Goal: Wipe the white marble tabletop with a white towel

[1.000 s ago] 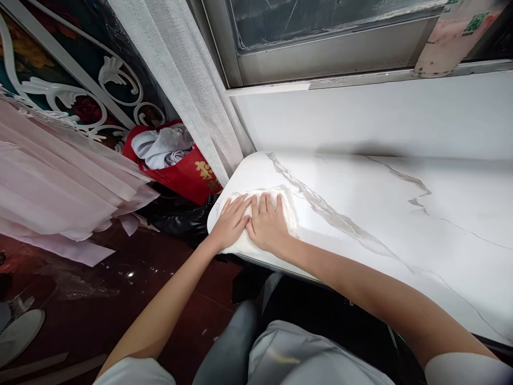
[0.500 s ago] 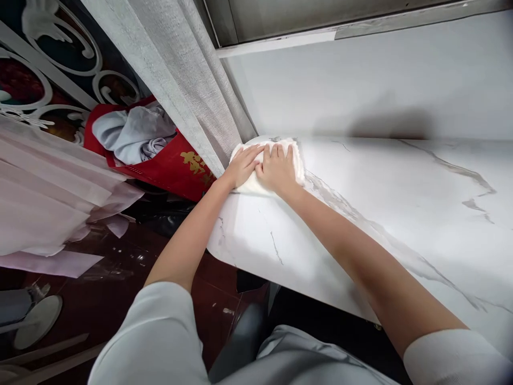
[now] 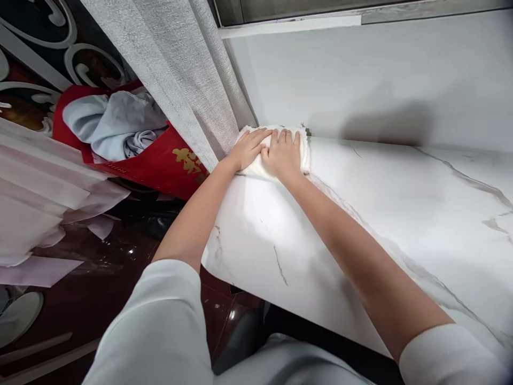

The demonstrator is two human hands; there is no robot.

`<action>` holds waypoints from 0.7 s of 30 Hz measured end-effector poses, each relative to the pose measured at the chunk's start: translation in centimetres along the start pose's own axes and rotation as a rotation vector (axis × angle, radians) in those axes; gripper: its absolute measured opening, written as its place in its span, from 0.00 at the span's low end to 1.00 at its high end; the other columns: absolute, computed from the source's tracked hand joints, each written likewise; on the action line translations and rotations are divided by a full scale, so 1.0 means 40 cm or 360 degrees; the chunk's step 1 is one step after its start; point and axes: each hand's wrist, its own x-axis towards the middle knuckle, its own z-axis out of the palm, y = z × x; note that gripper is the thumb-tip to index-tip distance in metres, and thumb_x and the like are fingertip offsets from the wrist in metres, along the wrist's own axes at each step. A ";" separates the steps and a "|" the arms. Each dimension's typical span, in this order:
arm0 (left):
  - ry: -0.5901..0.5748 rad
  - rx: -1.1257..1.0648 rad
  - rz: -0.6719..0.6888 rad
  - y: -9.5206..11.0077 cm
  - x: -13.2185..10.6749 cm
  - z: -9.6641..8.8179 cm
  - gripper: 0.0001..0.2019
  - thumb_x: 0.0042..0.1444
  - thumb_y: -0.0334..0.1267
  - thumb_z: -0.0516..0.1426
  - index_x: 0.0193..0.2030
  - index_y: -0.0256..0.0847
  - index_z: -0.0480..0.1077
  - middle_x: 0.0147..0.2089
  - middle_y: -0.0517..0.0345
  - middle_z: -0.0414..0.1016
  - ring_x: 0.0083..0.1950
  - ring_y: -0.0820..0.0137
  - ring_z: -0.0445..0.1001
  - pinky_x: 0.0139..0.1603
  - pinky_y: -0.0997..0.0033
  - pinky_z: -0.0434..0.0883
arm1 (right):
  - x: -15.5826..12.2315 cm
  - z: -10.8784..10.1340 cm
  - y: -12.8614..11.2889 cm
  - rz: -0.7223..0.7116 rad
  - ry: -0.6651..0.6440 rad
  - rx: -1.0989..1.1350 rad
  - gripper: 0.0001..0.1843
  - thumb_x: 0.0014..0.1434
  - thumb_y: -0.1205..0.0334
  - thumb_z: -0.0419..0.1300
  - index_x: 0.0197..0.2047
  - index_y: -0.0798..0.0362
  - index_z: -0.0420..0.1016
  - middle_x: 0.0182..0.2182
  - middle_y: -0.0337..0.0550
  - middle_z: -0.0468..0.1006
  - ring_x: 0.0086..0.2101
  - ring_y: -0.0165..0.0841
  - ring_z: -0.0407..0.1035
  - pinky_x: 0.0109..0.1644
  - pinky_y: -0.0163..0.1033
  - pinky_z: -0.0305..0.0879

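Observation:
A folded white cloth [image 3: 262, 170] with a fluffy, towel-like texture lies on the white marble-patterned tabletop [image 3: 256, 230], in the far left corner against the wall and the curtain. My left hand [image 3: 249, 148] rests flat on its left part, fingers stretched toward the right. Beside it, my right hand [image 3: 284, 155] presses on the cloth with fingers pointing at the wall. The two hands nearly meet at the thumbs. Neither hand's fingers are wrapped round the cloth. The cloth beneath the palms is hidden.
A grey curtain [image 3: 176, 64] hangs left of the tabletop. Beyond it stands a red bag [image 3: 160, 171] with light grey fabric [image 3: 124, 125] inside. Pale pink drapery [image 3: 44, 198] hangs at far left. The wall [image 3: 320, 75] closes off the tabletop's back side.
Both hands have slid the cloth a little farther away, up to the wall. The head view has also shifted slightly.

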 end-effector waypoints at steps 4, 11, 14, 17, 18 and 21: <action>-0.0008 0.0049 -0.0030 0.033 -0.049 0.001 0.26 0.69 0.44 0.38 0.72 0.47 0.52 0.75 0.56 0.53 0.76 0.65 0.49 0.75 0.52 0.42 | -0.051 -0.022 -0.014 0.0004 -0.0027 0.0019 0.35 0.67 0.58 0.40 0.70 0.75 0.51 0.67 0.72 0.56 0.68 0.55 0.47 0.69 0.68 0.31; -0.0015 0.0080 -0.0033 0.121 -0.211 -0.001 0.26 0.68 0.43 0.38 0.71 0.42 0.54 0.75 0.52 0.52 0.76 0.66 0.48 0.75 0.53 0.42 | -0.211 -0.057 -0.068 -0.0025 -0.0008 0.0075 0.34 0.67 0.59 0.42 0.70 0.75 0.52 0.67 0.73 0.57 0.67 0.55 0.48 0.69 0.65 0.34; -0.0003 0.0110 -0.0037 0.157 -0.299 -0.003 0.27 0.69 0.43 0.38 0.72 0.39 0.53 0.75 0.49 0.52 0.76 0.66 0.47 0.75 0.54 0.42 | -0.289 -0.076 -0.100 -0.0080 -0.0026 0.0079 0.35 0.68 0.58 0.43 0.70 0.75 0.52 0.67 0.73 0.56 0.68 0.56 0.48 0.69 0.65 0.35; 0.0010 0.0148 -0.0058 0.197 -0.385 -0.005 0.28 0.69 0.43 0.37 0.72 0.38 0.53 0.75 0.48 0.53 0.76 0.66 0.48 0.75 0.53 0.43 | -0.364 -0.098 -0.127 -0.0131 -0.0085 0.0048 0.35 0.68 0.57 0.44 0.70 0.75 0.51 0.67 0.74 0.55 0.68 0.56 0.47 0.70 0.63 0.35; 0.0015 0.0159 -0.0068 0.214 -0.411 -0.003 0.28 0.69 0.43 0.36 0.71 0.38 0.53 0.75 0.48 0.53 0.76 0.66 0.48 0.75 0.54 0.43 | -0.388 -0.106 -0.131 -0.0155 -0.0099 0.0039 0.35 0.68 0.57 0.44 0.71 0.75 0.50 0.67 0.74 0.54 0.68 0.56 0.47 0.70 0.63 0.36; 0.0048 0.0190 -0.0125 0.272 -0.471 0.010 0.27 0.69 0.42 0.36 0.71 0.38 0.53 0.75 0.47 0.54 0.76 0.65 0.48 0.75 0.53 0.44 | -0.454 -0.128 -0.125 -0.0241 -0.0116 0.0033 0.35 0.69 0.58 0.43 0.71 0.75 0.51 0.67 0.74 0.54 0.68 0.56 0.48 0.70 0.64 0.36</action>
